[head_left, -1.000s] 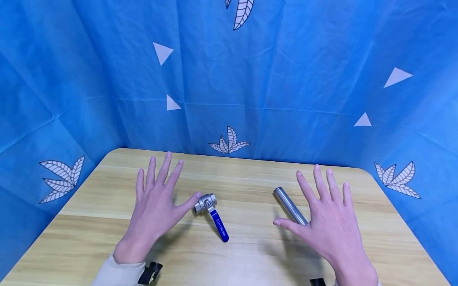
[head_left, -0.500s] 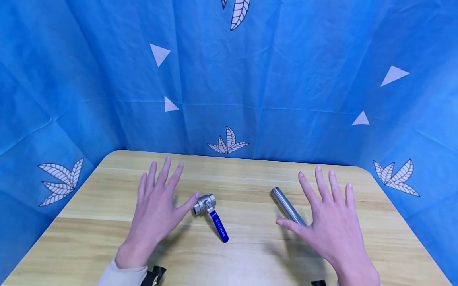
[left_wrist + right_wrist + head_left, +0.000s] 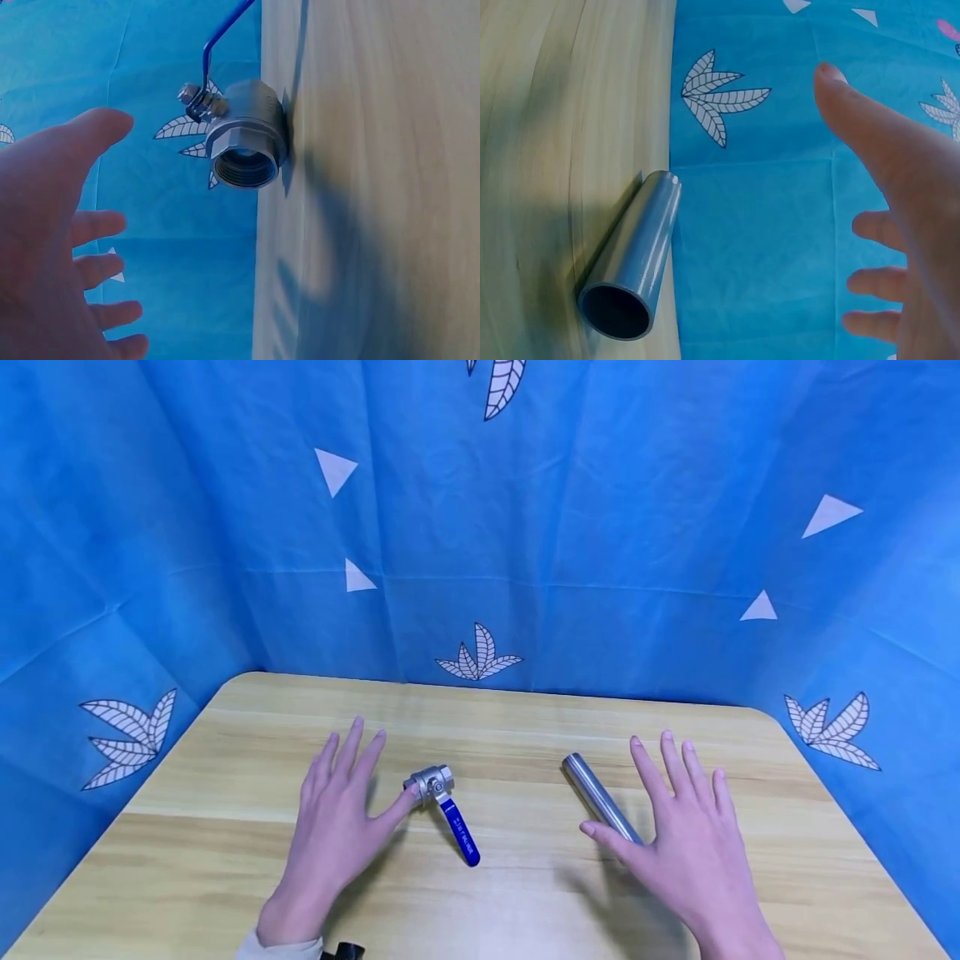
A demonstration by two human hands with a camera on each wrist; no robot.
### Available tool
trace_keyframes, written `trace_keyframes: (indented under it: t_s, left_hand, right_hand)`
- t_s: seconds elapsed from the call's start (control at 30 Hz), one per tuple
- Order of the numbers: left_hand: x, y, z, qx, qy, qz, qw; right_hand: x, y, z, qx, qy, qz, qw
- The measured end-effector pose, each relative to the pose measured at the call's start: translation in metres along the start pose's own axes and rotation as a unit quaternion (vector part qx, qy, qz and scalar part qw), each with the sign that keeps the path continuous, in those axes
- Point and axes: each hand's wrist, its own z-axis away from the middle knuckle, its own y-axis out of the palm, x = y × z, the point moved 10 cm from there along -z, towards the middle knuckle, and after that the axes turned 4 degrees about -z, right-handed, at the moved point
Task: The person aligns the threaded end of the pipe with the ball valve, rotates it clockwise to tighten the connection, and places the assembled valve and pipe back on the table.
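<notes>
A steel ball valve [image 3: 431,783] with a blue lever handle [image 3: 461,833] lies on the table left of centre. My left hand [image 3: 337,827] hovers beside it with fingers spread, the thumb tip overlapping the valve's left end in the head view. In the left wrist view the valve [image 3: 247,127] shows its threaded opening, apart from the thumb. A hollow metal tube [image 3: 600,795] lies slantwise on the right. Over its near end, which is hidden in the head view, my right hand [image 3: 693,852] is held with fingers spread. The right wrist view shows the tube's [image 3: 634,255] open end, away from the fingers.
The wood-grain table [image 3: 510,743] has rounded far corners. A blue cloth [image 3: 480,527] with white leaves and triangles hangs behind it and along both sides. Both hands cast shadows on the tabletop.
Both hands have moved slightly down and toward the person, the left one also a little to the right. The valve and the tube stay where they lay.
</notes>
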Motion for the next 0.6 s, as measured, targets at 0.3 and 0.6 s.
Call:
trace_keyframes:
  t_s: [0.3, 0.6]
  left_hand:
    - [0.000, 0.033, 0.000, 0.066, -0.047, 0.167, 0.9826]
    - [-0.003, 0.069, 0.002, 0.127, -0.064, 0.310, 0.9402]
  right_hand:
    - [-0.030, 0.022, 0.000, 0.012, 0.113, -0.165, 0.980]
    - [-0.066, 0.079, 0.011, 0.052, 0.246, -0.339, 0.907]
